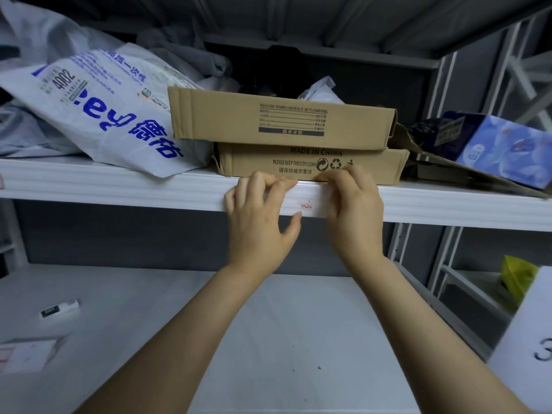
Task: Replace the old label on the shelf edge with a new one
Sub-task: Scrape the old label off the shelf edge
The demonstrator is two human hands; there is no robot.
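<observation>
On the lower shelf [239,339], nearest: small white tube [59,308] at left, blurred pad [27,354] in the left corner, white sheet [531,333] at right w/ a big "3".

Both forearms reach up to the shelf edge [119,186].

L hand [260,219]: fingers curled over the edge's top, tips gripping the label [310,195] at its upper-left corner. Thumb is spread apart, tip against label's lower edge.

R hand [354,216]: fingers curled too, tips clamped on label's upper-right corner; thumb hidden.

Label is white, lying flat on the edge betw. the hands. Red smudge low on it, writing unreadable.

Just behind, two flat cartons [283,124], stacked. Lower one reads "MADE IN CHINA", "PLEASE KEEP THE CITY CLEAN" + recycling marks.

Left of them a white bag [98,115], blue print, "4002". Far right, a blue pack [504,147].
</observation>
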